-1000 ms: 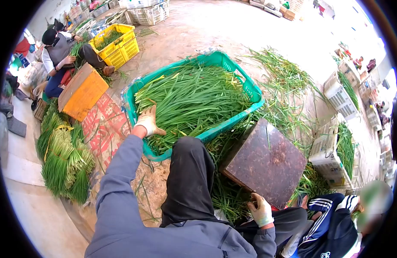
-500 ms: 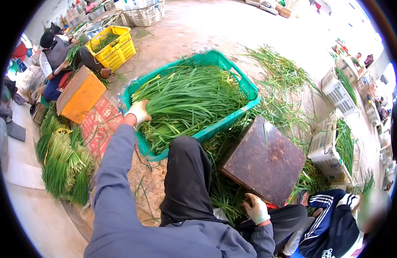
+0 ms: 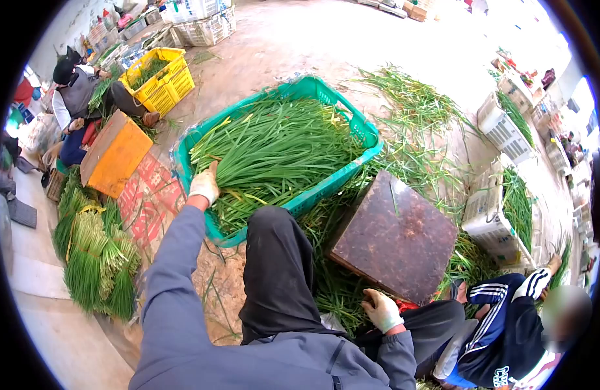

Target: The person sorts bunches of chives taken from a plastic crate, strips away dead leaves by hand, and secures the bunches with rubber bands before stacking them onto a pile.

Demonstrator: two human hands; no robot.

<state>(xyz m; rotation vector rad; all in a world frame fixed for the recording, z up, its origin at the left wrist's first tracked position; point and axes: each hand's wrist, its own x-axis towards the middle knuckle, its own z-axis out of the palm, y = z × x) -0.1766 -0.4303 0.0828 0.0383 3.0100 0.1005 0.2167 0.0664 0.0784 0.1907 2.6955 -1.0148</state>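
A green crate [image 3: 283, 205] full of long green leafy stalks [image 3: 280, 140] stands in front of my knees. At its near left side my left hand [image 3: 205, 184], in a pale glove, is closed round the ends of some stalks. My right hand [image 3: 380, 310], gloved too, rests over my right leg beside the near edge of a dark square board [image 3: 397, 237]. Its fingers are slightly curled and apart, with nothing visible in them. Loose stalks lie under and around the board.
Tied bundles [image 3: 98, 257] lie at the left near an orange box [image 3: 118, 156]. Behind it a person [image 3: 75, 97] sits by a yellow crate [image 3: 163, 84]. A co-worker [image 3: 508, 331] sits close at my right, near a white crate [image 3: 488, 221]. Loose stalks [image 3: 417, 97] cover floor beyond.
My left hand has gone from spread fingers on the stalks to a closed grip at their ends. The co-worker at the right has raised an arm. The whole view has shifted slightly.
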